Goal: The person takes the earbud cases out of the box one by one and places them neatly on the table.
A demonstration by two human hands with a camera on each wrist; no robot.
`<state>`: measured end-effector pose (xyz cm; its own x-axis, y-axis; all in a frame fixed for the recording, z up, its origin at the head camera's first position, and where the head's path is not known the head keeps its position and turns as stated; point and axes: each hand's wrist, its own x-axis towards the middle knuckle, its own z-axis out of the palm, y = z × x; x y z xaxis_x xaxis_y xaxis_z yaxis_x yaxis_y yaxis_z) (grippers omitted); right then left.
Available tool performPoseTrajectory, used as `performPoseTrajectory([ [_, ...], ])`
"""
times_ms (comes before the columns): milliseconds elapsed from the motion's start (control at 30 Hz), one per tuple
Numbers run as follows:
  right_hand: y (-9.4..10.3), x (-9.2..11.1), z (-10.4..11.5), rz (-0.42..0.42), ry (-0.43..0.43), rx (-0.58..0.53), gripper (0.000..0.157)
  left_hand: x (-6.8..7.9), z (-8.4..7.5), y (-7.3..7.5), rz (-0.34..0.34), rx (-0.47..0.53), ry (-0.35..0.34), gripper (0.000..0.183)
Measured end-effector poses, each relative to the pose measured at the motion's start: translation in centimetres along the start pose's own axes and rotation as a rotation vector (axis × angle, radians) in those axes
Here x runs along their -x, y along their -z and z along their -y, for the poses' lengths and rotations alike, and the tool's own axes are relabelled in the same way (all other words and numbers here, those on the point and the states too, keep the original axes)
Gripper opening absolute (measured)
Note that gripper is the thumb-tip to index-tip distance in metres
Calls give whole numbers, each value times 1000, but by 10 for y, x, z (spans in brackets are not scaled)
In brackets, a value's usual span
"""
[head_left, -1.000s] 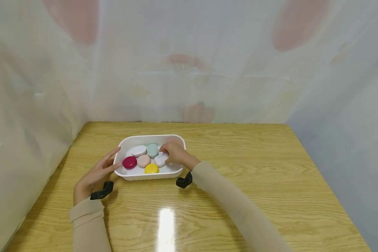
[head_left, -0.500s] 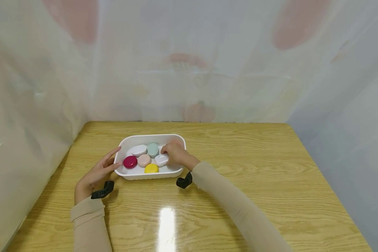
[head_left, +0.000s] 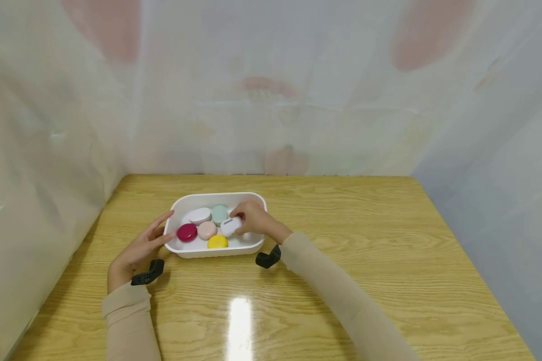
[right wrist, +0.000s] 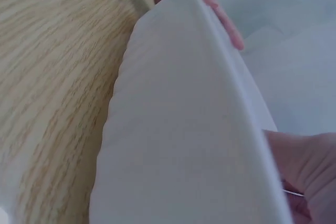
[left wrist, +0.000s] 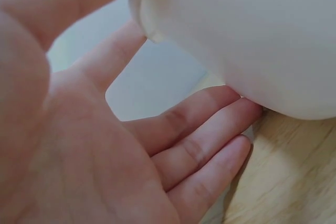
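A white case (head_left: 229, 228) is newly tilted, pinched in the right hand (head_left: 254, 219) — seemingly held securely; the tray (head_left: 214, 253) is touched by the spread left hand (head_left: 139, 249).

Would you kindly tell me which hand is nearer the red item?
Left. The left hand rests on the tray, just left of the red item; the right hand, holding a white item, is toward the tray's other end.

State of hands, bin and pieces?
Bin: upright
Grey-marked piece: held
Left hand: touching bin
Right hand: pinching grey-marked piece
White oval piece: unheld, in bin
Mint piece: unheld, in bin
Red piece: unheld, in bin
Pink piece: unheld, in bin
Yellow piece: unheld, in bin
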<state>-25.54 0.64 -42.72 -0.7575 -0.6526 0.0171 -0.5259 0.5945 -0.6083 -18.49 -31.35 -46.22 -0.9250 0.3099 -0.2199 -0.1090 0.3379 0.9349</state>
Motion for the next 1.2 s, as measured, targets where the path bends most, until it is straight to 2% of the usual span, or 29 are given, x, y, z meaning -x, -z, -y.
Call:
performPoseTrajectory([
  [167, 4, 11, -3, -75, 10, -118, 40, -1, 0, 2, 19, -22, -45, 70],
  [333, 6, 25, -12, -166, -17, -294, 43, -2, 1, 2, 38, 0, -91, 71],
  [467, 8, 35, -21, -235, -24, -454, 46, -3, 2, 2, 26, 1, -96, 70],
  [600, 9, 46, -31, -291, 11, -555, 49, -2, 4, 2, 3, -13, -84, 70],
  [767, 13, 59, -42, -341, 21, -602, 48, -1, 4, 2, 7, -2, -92, 69],
  [967, 22, 72, -56, -369, -18, -621, 44, 0, 3, 1, 14, 18, -106, 68],
  [1200, 32, 83, -83, -393, -69, -667, 45, 0, 1, -1, 5, 29, -93, 68],
])
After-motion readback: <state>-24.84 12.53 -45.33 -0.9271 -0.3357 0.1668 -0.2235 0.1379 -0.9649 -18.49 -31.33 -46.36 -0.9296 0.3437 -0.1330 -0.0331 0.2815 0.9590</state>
